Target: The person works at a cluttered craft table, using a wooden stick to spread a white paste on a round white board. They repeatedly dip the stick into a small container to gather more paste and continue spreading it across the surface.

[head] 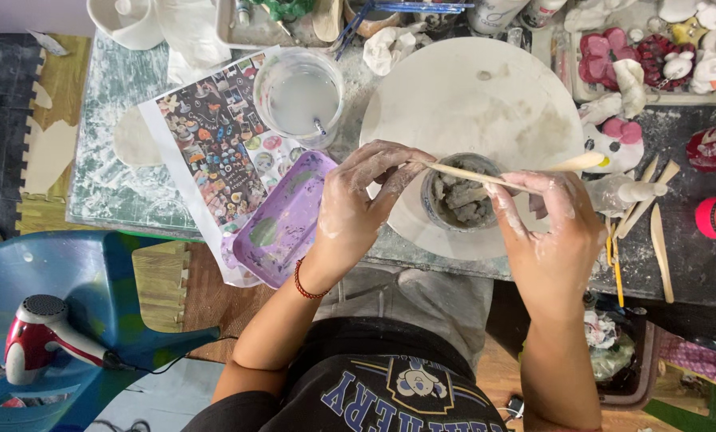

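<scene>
Left hand [356, 210] pinching one end of wooden tool [502, 174]; right hand [551, 232] gripping its middle. Tool held level just above clay cup [460, 194], between both hands, on round board [470, 120]. Purple tray [282, 220] just left of left hand. Water tub [298, 96] beyond.

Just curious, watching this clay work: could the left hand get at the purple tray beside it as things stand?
Probably yes. The purple tray lies right beside the left hand with nothing between them. But that hand is pinching one end of the wooden stick over the small clay pot, so it would have to let go.
</scene>
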